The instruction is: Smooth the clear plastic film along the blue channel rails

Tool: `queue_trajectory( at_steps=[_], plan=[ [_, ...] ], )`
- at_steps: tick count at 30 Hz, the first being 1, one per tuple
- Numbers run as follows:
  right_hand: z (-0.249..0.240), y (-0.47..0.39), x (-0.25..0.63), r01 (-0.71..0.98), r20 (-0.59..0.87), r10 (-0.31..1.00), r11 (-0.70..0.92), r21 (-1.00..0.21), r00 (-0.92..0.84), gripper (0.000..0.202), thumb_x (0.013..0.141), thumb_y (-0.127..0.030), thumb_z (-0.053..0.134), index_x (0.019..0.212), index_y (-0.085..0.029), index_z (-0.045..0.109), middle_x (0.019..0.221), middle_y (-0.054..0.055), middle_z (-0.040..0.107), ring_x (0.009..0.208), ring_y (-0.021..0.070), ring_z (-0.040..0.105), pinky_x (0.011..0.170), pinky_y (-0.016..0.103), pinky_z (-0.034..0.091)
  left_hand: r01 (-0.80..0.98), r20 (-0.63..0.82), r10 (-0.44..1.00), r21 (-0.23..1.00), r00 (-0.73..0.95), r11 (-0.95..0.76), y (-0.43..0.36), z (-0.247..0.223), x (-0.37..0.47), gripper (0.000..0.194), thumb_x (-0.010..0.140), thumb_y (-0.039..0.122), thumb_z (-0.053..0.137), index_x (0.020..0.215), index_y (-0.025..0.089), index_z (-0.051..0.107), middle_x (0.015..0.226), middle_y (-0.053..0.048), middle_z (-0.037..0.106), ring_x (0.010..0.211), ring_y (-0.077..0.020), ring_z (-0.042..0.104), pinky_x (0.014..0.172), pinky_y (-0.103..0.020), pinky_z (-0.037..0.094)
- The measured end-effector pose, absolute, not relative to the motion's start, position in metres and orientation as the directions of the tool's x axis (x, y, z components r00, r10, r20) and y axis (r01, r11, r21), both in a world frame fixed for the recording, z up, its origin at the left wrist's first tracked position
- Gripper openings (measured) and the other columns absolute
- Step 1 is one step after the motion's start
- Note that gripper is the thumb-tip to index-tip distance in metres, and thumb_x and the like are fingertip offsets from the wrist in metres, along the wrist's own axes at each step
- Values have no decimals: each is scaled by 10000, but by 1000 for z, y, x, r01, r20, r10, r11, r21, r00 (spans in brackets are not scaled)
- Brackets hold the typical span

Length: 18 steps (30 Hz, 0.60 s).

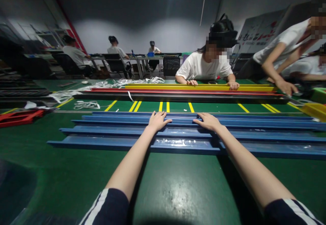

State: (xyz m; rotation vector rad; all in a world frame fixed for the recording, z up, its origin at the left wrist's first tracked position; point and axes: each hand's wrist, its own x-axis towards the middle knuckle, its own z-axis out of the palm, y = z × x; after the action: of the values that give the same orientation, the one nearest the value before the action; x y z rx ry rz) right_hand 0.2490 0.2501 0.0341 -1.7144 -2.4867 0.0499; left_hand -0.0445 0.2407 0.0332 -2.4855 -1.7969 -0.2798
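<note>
Both hands, left (pixel 158 119) and right (pixel 208 120), rest flat on blue rails (pixel 102 131)

Long blue channel strips (pixel 178 135) lie flat, side by side, across the green floor.

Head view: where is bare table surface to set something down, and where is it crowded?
Bare green table lies between the forearms, in front of the blue rails, and left of them. A striped strip stays free beyond. Crowded: both hands, left hand and right hand, press the rails; white straps clutter far left.
</note>
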Motion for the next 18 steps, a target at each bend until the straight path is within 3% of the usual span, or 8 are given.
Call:
queue_trajectory(
  at_steps=[4,9,18],
  plan=[
    [42,259,247,944,55,943,329,-22,-328,750,795,-727,208,1155,-164,548,1122,145,610,1040,263,558,862,369,427,949,111,943,10,314,-317,252,44,-47,640,822,682,278,1211,249,543,1242,-89,571,1169,-241,495,1039,-441,264],
    [41,265,249,911,51,911,405,79,-410,719,787,-728,227,1003,-151,599,1006,153,619,980,267,560,812,362,434,952,5,955,-78,297,-296,261,50,-53,760,710,800,276,1264,330,497,1088,-111,633,1018,-292,578,856,-390,409],
    [60,256,252,857,290,810,448,255,-509,674,808,-695,236,920,-130,585,901,163,599,872,271,534,780,356,390,910,328,849,-180,413,-373,247,82,-60,748,691,779,382,1210,265,544,1004,-119,587,975,-269,527,803,-342,387]
  ],
)
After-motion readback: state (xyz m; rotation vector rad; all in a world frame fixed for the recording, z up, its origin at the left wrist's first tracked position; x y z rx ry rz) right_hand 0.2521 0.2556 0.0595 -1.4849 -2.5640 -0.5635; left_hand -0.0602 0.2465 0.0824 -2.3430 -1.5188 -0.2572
